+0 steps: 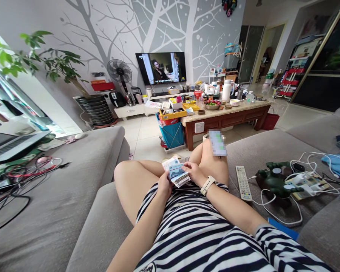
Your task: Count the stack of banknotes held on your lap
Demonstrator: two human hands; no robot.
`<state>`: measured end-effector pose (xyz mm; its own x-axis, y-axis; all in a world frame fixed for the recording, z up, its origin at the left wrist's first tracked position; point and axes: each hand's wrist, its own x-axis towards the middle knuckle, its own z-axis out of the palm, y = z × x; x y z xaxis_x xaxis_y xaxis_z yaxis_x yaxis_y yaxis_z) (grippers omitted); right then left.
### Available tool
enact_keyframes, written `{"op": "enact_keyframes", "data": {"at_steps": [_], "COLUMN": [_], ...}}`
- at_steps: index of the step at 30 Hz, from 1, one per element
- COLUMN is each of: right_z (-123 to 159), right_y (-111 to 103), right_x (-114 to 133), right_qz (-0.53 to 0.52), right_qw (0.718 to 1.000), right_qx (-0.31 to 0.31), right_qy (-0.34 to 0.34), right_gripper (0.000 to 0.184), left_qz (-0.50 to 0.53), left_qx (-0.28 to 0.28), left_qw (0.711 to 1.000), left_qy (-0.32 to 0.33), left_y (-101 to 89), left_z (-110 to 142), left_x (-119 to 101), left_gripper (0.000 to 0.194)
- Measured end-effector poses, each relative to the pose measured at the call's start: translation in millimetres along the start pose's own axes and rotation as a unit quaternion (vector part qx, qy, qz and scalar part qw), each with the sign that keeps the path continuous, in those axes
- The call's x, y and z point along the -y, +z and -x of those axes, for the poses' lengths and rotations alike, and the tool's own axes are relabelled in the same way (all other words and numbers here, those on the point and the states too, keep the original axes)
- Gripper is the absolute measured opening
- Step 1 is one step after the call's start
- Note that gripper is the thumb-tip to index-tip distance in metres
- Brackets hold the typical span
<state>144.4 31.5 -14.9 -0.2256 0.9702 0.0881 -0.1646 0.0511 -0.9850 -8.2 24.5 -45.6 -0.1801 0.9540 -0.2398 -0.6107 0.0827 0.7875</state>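
Observation:
A thick stack of banknotes (178, 174), with a blue note on top and a pale pinkish one at its far left, is held above my lap. My left hand (164, 185) is closed on the stack's left edge, thumb over the top. On the opposite side, my right hand (195, 173) pinches the right edge of the blue note; some of its fingers are hidden. A pale watch (208, 185) is on the right wrist. Resting on my right knee is a phone (217, 143) with a blurred screen.
On the sofa to my right lie a remote control (243, 183), a dark green figure (276, 180) and a power strip (308, 185) with white cables. Tangled cables (25, 177) and a laptop (11, 145) are at left. Ahead stands a crowded coffee table (226, 118) beside a blue bin (171, 134).

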Motion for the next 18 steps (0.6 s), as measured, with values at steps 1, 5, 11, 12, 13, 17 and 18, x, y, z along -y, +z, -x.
{"op": "enact_keyframes", "data": {"at_steps": [1,5,11,12,13,17,18], "right_z": [-0.3,-0.2,0.7,0.8,0.9,2.1,2.5], "right_y": [-0.1,-0.2,0.1,0.2,0.4,1.8,2.2], "right_x": [-0.4,0.1,0.8,0.9,1.1,4.5,5.8], "right_qz": [0.001,0.003,-0.006,-0.009,-0.012,-0.035,-0.046], "right_qw": [1.000,1.000,1.000,1.000,1.000,0.999,0.999], "right_qx": [0.000,0.003,0.003,0.004,0.005,0.017,0.021], "right_qy": [0.000,-0.001,-0.003,-0.003,-0.004,0.001,0.004], "right_gripper": [0.031,0.030,0.029,0.029,0.029,0.029,0.029], "left_qz": [0.001,0.001,-0.002,-0.002,-0.002,0.006,0.008], "left_qx": [0.003,0.005,-0.015,-0.018,-0.019,-0.015,-0.013], "left_qw": [1.000,1.000,1.000,1.000,1.000,1.000,1.000], "left_qy": [0.000,-0.002,0.000,0.000,0.000,-0.002,-0.004], "left_y": [-0.3,-0.5,1.8,2.0,2.1,1.9,1.9], "left_z": [-0.3,-0.9,1.9,2.3,2.5,2.2,2.0], "left_x": [0.2,0.5,-1.9,-2.2,-2.4,-2.5,-2.5], "left_gripper": [0.028,0.029,0.025,0.025,0.025,0.028,0.028]}}
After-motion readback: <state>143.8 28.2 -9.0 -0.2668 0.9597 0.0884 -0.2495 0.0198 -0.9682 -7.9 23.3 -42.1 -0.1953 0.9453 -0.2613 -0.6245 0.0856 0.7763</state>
